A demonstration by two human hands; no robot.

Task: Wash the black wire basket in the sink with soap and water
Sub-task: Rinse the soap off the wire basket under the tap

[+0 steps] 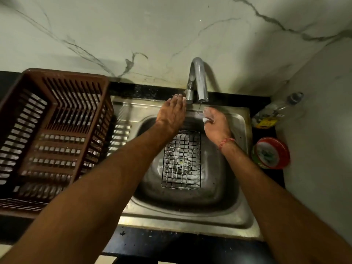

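The black wire basket (182, 161) lies in the steel sink (236, 212), streaked with white soap foam. Above its far end my left hand (171, 115) is stretched out flat, with straight fingers reaching the base of the chrome tap (198, 80). My right hand (216, 124) is under the spout, fingers bent and covered in foam; I cannot tell whether it holds a small white thing. A thin trickle of water falls from the spout onto it. Neither hand touches the basket.
A brown plastic dish crate (55, 134) stands on the draining board at the left. At the sink's right, on the black counter, lie a clear bottle with a yellow label (274, 113) and a round red-rimmed tub (271, 153). A marble wall rises behind.
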